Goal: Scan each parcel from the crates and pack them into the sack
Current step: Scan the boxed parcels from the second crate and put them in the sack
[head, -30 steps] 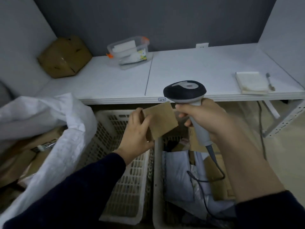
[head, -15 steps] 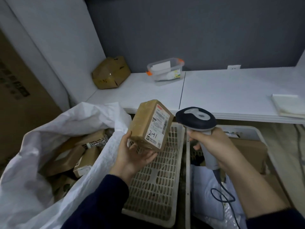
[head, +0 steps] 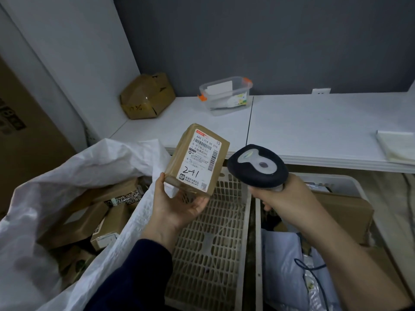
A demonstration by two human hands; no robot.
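At frame centre the left hand (head: 177,207) cups a brown taped cardboard parcel with a white label marked 241 (head: 197,158), fingers curled beneath it, above a cream slotted plastic crate (head: 213,243). Just to its right, the right hand (head: 285,198) has its fingers wrapped round a grey, dark-headed barcode scanner (head: 258,164). A white woven sack (head: 67,167) holding brown boxes gapes at lower left. On the white bench (head: 314,124) behind sit a clear plastic tub (head: 224,93) and a crumpled brown carton (head: 146,97).

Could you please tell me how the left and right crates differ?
The left crate shows only its bare slotted floor; the right crate holds a brown box and grey mailers. The sack overlaps the left crate's edge; the scanner's cable trails over the right crate. Both are pale plastic, side by side.
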